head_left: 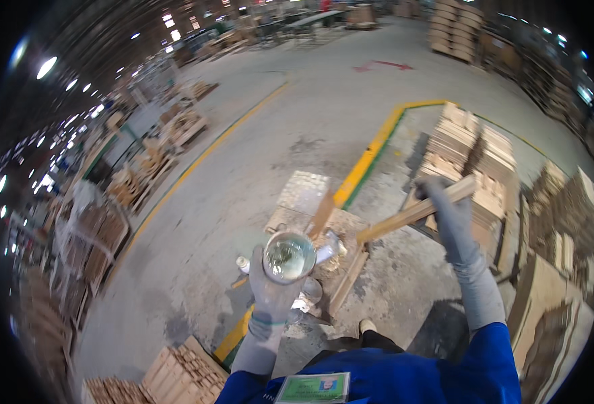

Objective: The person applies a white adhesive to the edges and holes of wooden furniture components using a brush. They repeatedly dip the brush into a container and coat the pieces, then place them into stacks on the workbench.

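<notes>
My left hand (269, 288), in a grey glove, is wrapped round a round metal cup (289, 256) with a clear, shiny liquid inside. Out to the right, my gloved right hand (440, 200) grips a wooden bar (405, 219), which slants from beyond the fist down toward the centre. Beyond the cup is a low wooden stand (348, 219), its top stained. A silvery bundle (332, 246) lies on it beside the cup, and a brown wooden slat (322, 213) rises there. A small white bottle (242, 263) shows left of the cup.
Tall stacks of wooden pieces (448, 145) stand at the right, beyond my right hand. More stacked wood (184, 374) lies at the lower left. Loaded pallets (142, 176) line the left side. Yellow lines (371, 156) mark the concrete floor. My shoe (367, 326) is below the stand.
</notes>
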{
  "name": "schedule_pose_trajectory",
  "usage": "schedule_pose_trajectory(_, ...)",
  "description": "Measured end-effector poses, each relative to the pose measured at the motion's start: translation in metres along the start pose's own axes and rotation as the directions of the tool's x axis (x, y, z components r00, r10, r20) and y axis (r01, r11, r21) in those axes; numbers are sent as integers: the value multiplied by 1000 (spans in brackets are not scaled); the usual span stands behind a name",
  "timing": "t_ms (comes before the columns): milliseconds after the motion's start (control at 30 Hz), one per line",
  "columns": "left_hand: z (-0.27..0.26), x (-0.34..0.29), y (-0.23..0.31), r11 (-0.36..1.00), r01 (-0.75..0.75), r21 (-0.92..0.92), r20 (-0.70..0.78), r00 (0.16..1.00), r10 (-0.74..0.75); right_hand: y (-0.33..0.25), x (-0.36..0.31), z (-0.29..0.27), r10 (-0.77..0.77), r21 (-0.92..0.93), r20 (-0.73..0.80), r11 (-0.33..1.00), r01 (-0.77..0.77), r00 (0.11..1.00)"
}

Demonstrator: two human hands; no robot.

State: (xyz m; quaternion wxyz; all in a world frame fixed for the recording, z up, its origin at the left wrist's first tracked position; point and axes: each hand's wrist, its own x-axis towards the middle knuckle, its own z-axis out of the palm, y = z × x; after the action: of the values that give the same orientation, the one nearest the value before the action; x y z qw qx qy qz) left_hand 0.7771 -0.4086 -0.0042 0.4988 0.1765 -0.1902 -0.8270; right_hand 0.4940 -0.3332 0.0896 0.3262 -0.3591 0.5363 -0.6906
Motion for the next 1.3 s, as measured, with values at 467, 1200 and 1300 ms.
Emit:
schedule_pose_trajectory(467,115,-45,-97,894,404,195,597,674,-435,-55,-246,-35,-481,-799,561,-103,592,674)
schedule_pose_trajectory(1200,276,-274,-300,702,576,418,905,-202,-373,-196,-521,-80,-352,-1000,9,-13,5,936)
schedule_pose_trajectory(1300,290,-316,-323,576,693,433,897,-269,-351,-194,-553,-84,-291,-984,98,-174,48,952)
